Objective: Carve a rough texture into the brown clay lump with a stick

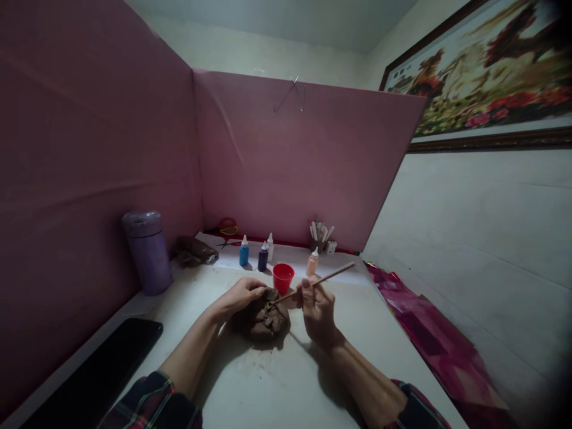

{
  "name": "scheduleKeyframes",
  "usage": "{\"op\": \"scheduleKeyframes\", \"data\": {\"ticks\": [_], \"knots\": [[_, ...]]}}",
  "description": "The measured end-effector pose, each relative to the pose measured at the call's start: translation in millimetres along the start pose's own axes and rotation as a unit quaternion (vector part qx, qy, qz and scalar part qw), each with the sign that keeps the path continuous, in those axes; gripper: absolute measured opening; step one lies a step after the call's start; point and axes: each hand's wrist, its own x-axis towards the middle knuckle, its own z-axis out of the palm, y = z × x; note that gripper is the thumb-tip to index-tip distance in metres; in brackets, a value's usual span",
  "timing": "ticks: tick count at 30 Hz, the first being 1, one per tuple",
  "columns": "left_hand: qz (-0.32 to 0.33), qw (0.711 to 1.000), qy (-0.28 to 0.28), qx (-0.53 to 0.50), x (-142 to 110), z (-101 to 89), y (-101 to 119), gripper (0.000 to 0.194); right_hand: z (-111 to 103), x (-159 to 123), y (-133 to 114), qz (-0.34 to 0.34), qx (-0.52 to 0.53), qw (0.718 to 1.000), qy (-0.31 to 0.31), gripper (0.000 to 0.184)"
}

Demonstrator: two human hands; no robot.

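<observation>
One brown clay lump (267, 325), lumpy and creased; left hand (245, 295) touching.

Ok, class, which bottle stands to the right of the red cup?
The peach bottle; the blue one, dark one and white one stand left of the cup.

Red cup (283, 279) & btls (263, 257) block fwd; table (313, 381) open nearer edge.

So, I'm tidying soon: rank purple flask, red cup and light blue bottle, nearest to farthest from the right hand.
1. Red cup, just left of the right hand.
2. Light blue bottle, beyond the cup, leftward.
3. Purple flask, far left.
</observation>
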Motion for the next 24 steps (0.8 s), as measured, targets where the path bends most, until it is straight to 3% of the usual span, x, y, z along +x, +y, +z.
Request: {"op": "scheduleKeyframes", "data": {"ticks": [2,7,10,14,18,24], "knots": [[0.004,1.000,0.013,0.026,5.2,2.7,-5.2,0.032,-0.9,3.2,-1.7,0.009,0.011,1.000,0.013,0.029],[-0.018,0.998,0.052,0.020,13.8,8.1,-16.6,0.028,-5.4,17.9,1.9,0.005,0.040,0.993,0.111,0.025],[-0.023,0.998,0.062,0.012,16.3,9.3,-19.7,0.025,-1.8,26.4,13.8,0.034,0.004,0.996,0.087,0.029],[-0.017,0.998,0.064,0.016,16.0,9.5,-18.7,0.023,9.8,31.2,33.0,0.061,-0.046,0.997,0.012,0.039],[-0.010,0.998,0.059,0.005,10.7,8.2,-12.8,0.023,12.5,33.2,36.1,0.081,-0.036,0.996,-0.025,0.041],[-0.029,0.997,0.067,-0.015,3.0,7.3,-2.0,0.026,-5.2,29.4,1.9,0.068,0.078,0.990,0.095,0.030]]}}
